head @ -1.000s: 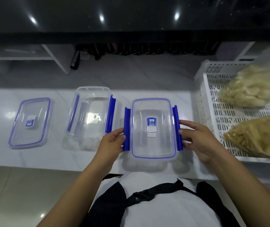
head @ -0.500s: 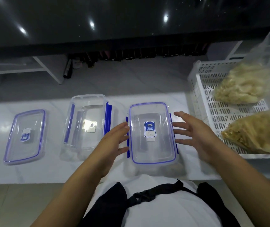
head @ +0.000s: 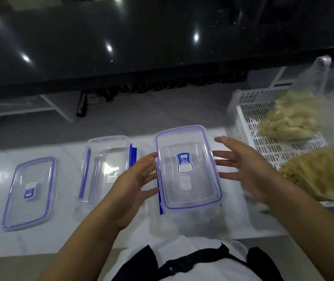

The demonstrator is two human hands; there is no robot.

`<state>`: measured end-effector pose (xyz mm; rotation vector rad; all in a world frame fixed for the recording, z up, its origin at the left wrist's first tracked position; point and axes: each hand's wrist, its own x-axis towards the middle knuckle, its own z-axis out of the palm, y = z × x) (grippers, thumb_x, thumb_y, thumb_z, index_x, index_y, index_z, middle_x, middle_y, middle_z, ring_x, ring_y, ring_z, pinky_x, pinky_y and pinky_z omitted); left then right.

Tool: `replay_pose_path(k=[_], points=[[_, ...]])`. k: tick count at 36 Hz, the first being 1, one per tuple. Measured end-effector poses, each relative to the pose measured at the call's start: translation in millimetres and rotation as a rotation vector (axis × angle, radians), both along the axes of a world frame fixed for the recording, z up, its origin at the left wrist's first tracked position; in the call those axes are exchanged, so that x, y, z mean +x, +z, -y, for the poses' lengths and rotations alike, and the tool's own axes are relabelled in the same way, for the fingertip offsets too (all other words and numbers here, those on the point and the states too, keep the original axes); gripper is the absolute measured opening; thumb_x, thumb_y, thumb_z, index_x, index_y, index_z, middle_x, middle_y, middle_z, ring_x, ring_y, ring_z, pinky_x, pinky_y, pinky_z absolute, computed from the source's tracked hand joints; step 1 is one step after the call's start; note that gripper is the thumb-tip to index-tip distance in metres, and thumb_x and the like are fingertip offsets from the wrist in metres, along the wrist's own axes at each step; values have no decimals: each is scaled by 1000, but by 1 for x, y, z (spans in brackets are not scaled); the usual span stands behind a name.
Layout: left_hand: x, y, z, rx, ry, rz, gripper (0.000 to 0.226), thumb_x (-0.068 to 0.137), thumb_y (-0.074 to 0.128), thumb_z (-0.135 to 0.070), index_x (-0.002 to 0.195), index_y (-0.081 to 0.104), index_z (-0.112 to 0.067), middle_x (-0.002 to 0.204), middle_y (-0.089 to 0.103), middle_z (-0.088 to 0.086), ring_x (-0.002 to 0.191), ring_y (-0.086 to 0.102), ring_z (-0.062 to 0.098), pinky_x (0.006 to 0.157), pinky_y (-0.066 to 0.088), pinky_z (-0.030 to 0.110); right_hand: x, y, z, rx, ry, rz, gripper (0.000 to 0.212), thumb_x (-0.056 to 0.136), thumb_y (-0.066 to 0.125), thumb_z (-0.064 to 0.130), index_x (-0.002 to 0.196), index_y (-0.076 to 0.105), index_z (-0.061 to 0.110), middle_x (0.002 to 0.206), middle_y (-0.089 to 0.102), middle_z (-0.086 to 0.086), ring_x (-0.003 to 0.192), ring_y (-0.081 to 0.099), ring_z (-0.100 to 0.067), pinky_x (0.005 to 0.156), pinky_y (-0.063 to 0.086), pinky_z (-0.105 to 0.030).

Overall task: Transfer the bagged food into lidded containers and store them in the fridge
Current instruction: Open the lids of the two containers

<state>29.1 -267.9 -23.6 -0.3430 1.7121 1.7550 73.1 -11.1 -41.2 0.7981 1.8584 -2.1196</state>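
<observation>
A clear lidded container (head: 188, 179) with blue clips and a blue label stands on the white counter (head: 65, 236) in front of me. My left hand (head: 133, 183) is at its left side, fingers spread, fingertips touching the lid edge. My right hand (head: 243, 167) hovers at its right side, fingers apart, holding nothing. An open clear container (head: 105, 169) without a lid sits to the left. Its separate lid (head: 29, 191) lies flat at the far left. Two clear bags of pale yellow food, the far bag (head: 291, 116) and the near bag (head: 322, 173), rest in a white perforated basket (head: 267, 147) at the right.
A dark glossy surface (head: 141, 41) overhangs beyond the counter, with grey tiled floor and white frame legs (head: 58, 108) below it. The counter's near edge runs just ahead of my body.
Both hands have let go of the side clips of the lidded container and opened, fingers spread beside it. The blue clips are now folded down. The camera view has tilted down slightly.
</observation>
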Motion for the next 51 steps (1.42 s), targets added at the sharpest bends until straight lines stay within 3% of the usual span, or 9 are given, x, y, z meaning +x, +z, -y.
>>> replay_pose_path(k=[7,13,16,20,23,27,31,38,51], points=[[-91,12,-20,25,-42,-41,35,99,52,-33,126,70,-22,138,60,8,129,54,25,110,42,52,-80,15,-13,69,66,-68,32,85,61,56,101,71,30,95,78,8,88,73,-8,84,53,-39],[-168,-2,-50,76,5,27,22,99,50,-27,98,69,-15,74,61,3,58,58,15,69,53,35,-157,-9,-22,95,15,-19,51,91,58,53,132,58,22,112,64,-2,98,63,-21,88,52,-41],[-192,-19,-63,14,18,8,33,99,51,-29,120,69,-11,112,68,14,100,64,28,94,56,44,-180,-25,-24,45,-29,7,49,86,59,54,122,64,22,110,65,-8,95,62,-27,89,52,-44],[-200,-42,-73,-71,-45,-1,24,98,52,-31,109,68,-17,114,68,11,102,62,30,82,56,43,-193,-51,-25,56,-70,-1,29,93,57,46,105,68,22,104,69,-8,94,63,-30,84,49,-41],[-196,-62,-77,-116,-136,-28,28,100,51,-36,115,66,-18,110,70,8,100,63,27,80,52,39,-188,-73,-25,207,17,-26,40,93,63,38,125,64,14,120,67,-7,111,61,-27,94,48,-38],[-187,-81,-84,-279,-335,-197,49,100,56,-40,145,47,-23,149,49,2,123,53,19,95,42,30,-174,-82,-21,422,207,-94,67,91,70,36,149,43,17,137,55,1,123,54,-16,99,45,-27],[-180,-82,-75,-605,-606,-467,73,94,54,-60,157,25,-35,167,18,3,152,18,27,118,24,39,-162,-79,-23,795,477,-72,76,91,61,56,155,27,34,162,30,-5,148,28,-28,118,29,-47],[-139,-57,-30,-985,-890,-833,80,90,40,-76,156,4,-50,169,-6,-2,155,-6,25,121,5,50,-103,-43,-21,1102,692,-156,80,90,52,67,156,13,46,169,4,0,154,-4,-22,121,6,-50],[6,-67,63,-1119,-945,-852,103,71,30,-94,140,-36,-56,149,-49,-19,140,-45,11,117,-23,41,54,-63,43,1217,956,-229,95,74,29,93,149,-17,56,161,-34,9,143,-40,-16,119,-14,-55]])
